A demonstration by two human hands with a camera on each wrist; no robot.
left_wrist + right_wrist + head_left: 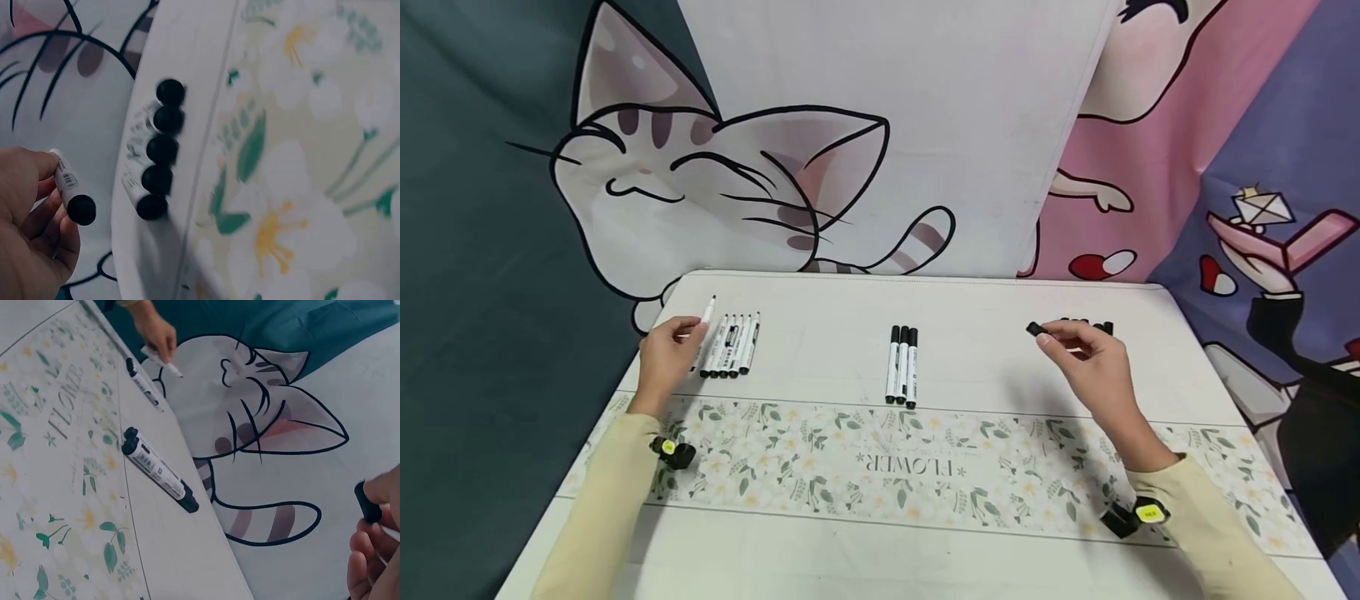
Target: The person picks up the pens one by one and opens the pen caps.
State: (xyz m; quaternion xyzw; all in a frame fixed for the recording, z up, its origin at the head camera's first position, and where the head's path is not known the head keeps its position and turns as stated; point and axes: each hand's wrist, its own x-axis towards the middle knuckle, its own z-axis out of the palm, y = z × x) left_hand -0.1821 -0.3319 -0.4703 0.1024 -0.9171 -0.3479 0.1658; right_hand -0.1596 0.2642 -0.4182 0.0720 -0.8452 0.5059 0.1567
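At the table's left side, my left hand (666,358) pinches a white marker (708,312) with its bare tip pointing up; its black end (82,210) faces the left wrist camera. Just right of that hand lies a row of several uncapped markers (730,346), side by side. Over the right part of the table, my right hand (1093,371) holds a black marker cap (1035,329) between thumb and fingers; the cap (367,503) also shows in the right wrist view. Behind the right hand, several black caps (1108,327) are partly hidden.
Three capped markers (902,367) lie together mid-table. A floral printed band (820,458) crosses the white tablecloth (820,550) in front of them. Cartoon-printed curtains (970,125) hang behind the table, with a dark green one (475,250) at the left.
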